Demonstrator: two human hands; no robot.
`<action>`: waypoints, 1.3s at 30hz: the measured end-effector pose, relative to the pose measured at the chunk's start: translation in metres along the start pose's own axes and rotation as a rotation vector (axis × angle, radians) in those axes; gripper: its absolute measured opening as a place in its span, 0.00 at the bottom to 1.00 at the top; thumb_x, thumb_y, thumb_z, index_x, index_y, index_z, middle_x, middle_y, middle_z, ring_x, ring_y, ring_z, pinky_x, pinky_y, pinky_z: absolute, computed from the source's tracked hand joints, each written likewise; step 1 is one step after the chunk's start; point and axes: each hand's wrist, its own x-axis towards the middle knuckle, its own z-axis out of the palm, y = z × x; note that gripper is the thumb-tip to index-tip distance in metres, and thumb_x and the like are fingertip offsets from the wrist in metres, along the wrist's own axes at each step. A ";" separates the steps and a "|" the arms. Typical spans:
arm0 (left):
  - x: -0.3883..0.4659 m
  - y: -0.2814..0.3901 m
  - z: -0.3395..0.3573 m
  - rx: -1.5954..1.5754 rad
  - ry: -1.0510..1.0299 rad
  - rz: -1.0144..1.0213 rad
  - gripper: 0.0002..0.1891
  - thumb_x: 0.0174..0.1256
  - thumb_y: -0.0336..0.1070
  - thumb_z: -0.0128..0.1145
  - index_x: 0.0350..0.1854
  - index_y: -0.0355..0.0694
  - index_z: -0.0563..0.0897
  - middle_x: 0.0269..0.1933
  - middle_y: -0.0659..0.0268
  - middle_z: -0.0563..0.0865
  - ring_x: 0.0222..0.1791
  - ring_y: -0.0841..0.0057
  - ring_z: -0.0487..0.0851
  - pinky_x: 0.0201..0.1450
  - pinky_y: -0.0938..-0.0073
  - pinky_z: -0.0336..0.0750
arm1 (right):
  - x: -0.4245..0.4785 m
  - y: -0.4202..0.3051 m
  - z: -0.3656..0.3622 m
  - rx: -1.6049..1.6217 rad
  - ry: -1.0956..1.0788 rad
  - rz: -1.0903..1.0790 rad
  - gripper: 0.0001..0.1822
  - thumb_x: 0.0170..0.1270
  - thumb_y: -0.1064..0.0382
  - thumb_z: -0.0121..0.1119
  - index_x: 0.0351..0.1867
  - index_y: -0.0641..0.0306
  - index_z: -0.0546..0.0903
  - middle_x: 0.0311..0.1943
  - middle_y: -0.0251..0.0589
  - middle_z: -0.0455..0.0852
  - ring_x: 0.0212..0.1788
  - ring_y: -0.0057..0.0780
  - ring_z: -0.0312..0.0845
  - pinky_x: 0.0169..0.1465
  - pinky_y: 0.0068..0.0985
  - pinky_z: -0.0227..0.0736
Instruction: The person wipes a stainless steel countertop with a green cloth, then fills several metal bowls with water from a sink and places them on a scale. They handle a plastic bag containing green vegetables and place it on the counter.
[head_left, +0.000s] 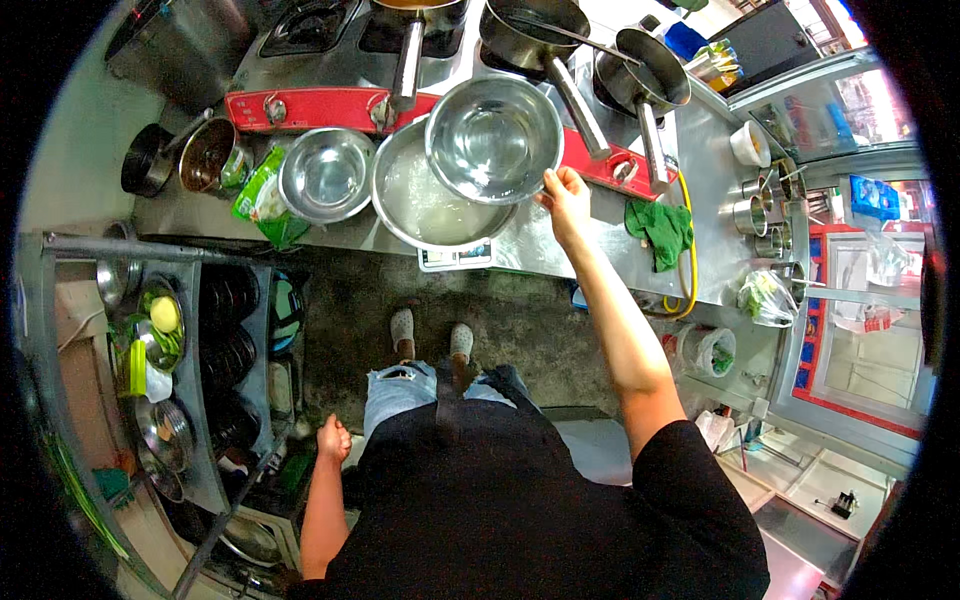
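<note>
My right hand (564, 196) grips the rim of a stainless steel bowl (495, 139), which is tilted over the right part of a wider steel basin (420, 195). That basin holds a pale, cloudy content and sits over a white kitchen scale (455, 256) at the counter's front edge. Left of it stands another steel bowl (327, 175), beside a green and white plastic packet (262, 187). My left hand (334, 439) hangs low at my side, fingers curled; nothing shows in it.
Long-handled pans (532, 37) stand on the stove behind a red control panel (315, 109). A green cloth (664, 231) and a yellow hose (691, 255) lie at the right. Several metal containers (750, 216) line the right side. A shelf (217, 262) with bowls stands at the left.
</note>
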 end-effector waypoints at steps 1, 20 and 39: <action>-0.002 -0.006 -0.001 -0.023 -0.001 0.010 0.16 0.63 0.45 0.36 0.18 0.44 0.61 0.09 0.73 0.52 0.06 0.83 0.49 0.07 0.79 0.43 | 0.000 0.001 0.000 0.027 0.005 -0.001 0.08 0.56 0.64 0.51 0.22 0.59 0.68 0.18 0.25 0.66 0.21 0.12 0.62 0.26 0.15 0.67; -0.038 -0.073 -0.019 0.148 0.074 0.061 0.16 0.58 0.47 0.43 0.16 0.47 0.62 0.09 0.76 0.54 0.06 0.84 0.52 0.07 0.83 0.44 | -0.006 0.000 0.000 0.006 -0.008 -0.084 0.07 0.56 0.65 0.50 0.22 0.61 0.70 0.20 0.28 0.70 0.24 0.14 0.66 0.27 0.15 0.69; -0.019 -0.147 -0.016 -0.018 0.030 0.076 0.13 0.57 0.43 0.44 0.16 0.45 0.64 0.09 0.74 0.58 0.05 0.84 0.55 0.05 0.84 0.48 | -0.003 -0.002 -0.008 -0.052 -0.023 -0.214 0.07 0.57 0.65 0.49 0.23 0.64 0.70 0.20 0.30 0.71 0.21 0.15 0.66 0.26 0.15 0.70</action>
